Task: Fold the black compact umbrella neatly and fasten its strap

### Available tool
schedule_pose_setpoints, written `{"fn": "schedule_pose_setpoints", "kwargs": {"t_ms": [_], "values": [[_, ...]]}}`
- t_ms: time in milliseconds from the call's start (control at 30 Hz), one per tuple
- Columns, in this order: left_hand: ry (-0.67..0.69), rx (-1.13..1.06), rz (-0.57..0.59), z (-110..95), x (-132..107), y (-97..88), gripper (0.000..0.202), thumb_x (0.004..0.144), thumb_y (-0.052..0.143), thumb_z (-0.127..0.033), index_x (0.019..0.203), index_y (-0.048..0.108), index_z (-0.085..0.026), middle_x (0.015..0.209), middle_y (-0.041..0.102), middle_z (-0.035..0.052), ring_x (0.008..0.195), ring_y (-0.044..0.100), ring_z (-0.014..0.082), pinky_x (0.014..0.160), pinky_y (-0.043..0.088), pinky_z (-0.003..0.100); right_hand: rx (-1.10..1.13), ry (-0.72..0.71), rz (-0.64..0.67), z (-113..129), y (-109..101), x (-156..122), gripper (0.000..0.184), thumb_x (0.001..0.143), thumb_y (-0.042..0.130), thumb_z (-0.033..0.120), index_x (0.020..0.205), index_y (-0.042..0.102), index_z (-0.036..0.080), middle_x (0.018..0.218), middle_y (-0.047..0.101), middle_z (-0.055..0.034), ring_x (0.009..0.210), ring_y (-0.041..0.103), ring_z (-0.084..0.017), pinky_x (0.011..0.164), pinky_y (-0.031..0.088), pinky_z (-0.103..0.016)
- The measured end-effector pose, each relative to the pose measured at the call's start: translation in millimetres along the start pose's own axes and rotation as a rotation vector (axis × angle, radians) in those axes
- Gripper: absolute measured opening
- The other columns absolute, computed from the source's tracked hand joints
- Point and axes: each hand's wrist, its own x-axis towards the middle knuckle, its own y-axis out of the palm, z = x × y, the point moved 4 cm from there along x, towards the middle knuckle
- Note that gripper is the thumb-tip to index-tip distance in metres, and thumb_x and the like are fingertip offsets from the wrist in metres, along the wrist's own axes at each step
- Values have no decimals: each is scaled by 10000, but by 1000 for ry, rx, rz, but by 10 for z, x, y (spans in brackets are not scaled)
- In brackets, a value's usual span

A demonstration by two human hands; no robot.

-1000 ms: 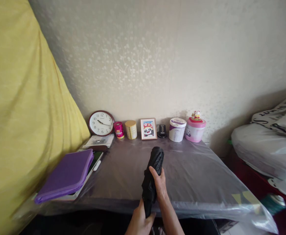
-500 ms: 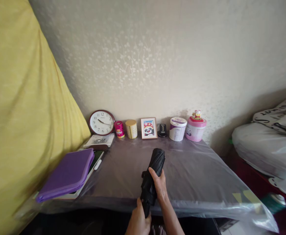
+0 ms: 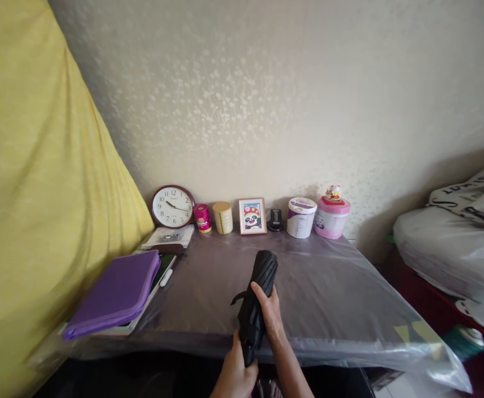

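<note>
A folded black umbrella (image 3: 262, 271) is held tilted over the table's front edge, its top pointing away from me and slightly right. My left hand (image 3: 238, 366) is closed around the handle at the lower end. Higher up, my right hand (image 3: 269, 312) wraps the folded canopy from the right side, thumb lying across the cloth. A loose strap (image 3: 237, 297) sticks out from the canopy's left side. The fingers of my right hand behind the umbrella are hidden.
Along the wall stand a clock (image 3: 173, 207), a pink can (image 3: 202, 218), a yellow-lidded jar (image 3: 222, 218), a panda picture frame (image 3: 252, 216), a white-and-purple tub (image 3: 301, 218) and a pink tub (image 3: 332, 218). A purple folder (image 3: 113, 293) lies left on the plastic-covered table (image 3: 329, 298).
The strap on the umbrella's left side now sticks out further to the left. Both hands keep their hold, and the umbrella has turned slightly.
</note>
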Motion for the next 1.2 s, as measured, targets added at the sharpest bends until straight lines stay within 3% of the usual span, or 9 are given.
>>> {"fn": "schedule_pose_setpoints", "kwargs": {"t_ms": [133,367,533,667,800,867,967,1100,1200], "values": [[87,292,-149,-27,24,-95,654,692,497,-135,1282,216,-133,868,614,67,796,598,153,682,394,204,54,32,-12,-57,-16,17,501,562,707,457,931,550,157,727,640,-13,658,604,-186,585,483,-260],[38,-314,303,-263,-154,42,576,703,426,-225,1250,255,-161,442,412,-114,297,336,60,353,293,162,191,156,111,-61,6,-18,517,626,642,508,972,558,133,632,609,-4,514,570,-161,494,467,-264],[22,-58,60,-51,-10,64,685,691,442,-186,1311,153,-152,508,469,-94,308,384,78,350,319,181,70,73,65,-31,-23,-10,502,600,680,473,962,562,145,727,641,-18,627,603,-177,573,484,-260],[144,253,-167,30,74,-50,747,672,484,-116,1334,137,-108,872,623,80,793,613,161,663,423,201,45,35,-3,-24,-12,-11,500,570,707,441,945,556,148,743,640,-17,662,604,-181,584,483,-256],[74,229,-111,-97,11,-131,784,710,487,-163,1357,44,-150,792,621,44,609,604,126,593,421,196,80,63,-16,-82,-22,3,487,569,700,455,919,556,149,675,623,-1,611,600,-179,549,481,-262],[25,67,31,-198,-43,-112,796,738,454,-228,1352,-52,-204,671,580,-26,361,480,88,436,391,201,126,89,17,-121,-32,15,493,588,677,478,937,555,152,664,623,2,588,601,-177,548,486,-272],[6,-122,209,-279,-84,-43,724,738,411,-248,1344,15,-226,502,458,-98,316,413,88,358,358,184,144,107,52,-146,-40,25,516,596,661,496,955,557,141,661,630,-10,581,607,-185,551,488,-285],[16,93,14,-151,7,-70,704,752,392,-208,1349,20,-219,574,531,-55,325,443,105,359,346,198,26,9,-33,-105,-39,17,507,555,709,450,931,551,148,728,644,-22,645,614,-186,585,482,-268],[170,391,-157,-148,60,-153,708,736,427,-121,1357,93,-185,822,638,63,679,624,165,582,413,216,-103,-65,-81,-87,-21,19,525,548,711,454,944,532,162,747,643,-19,681,614,-191,614,475,-268]]}}
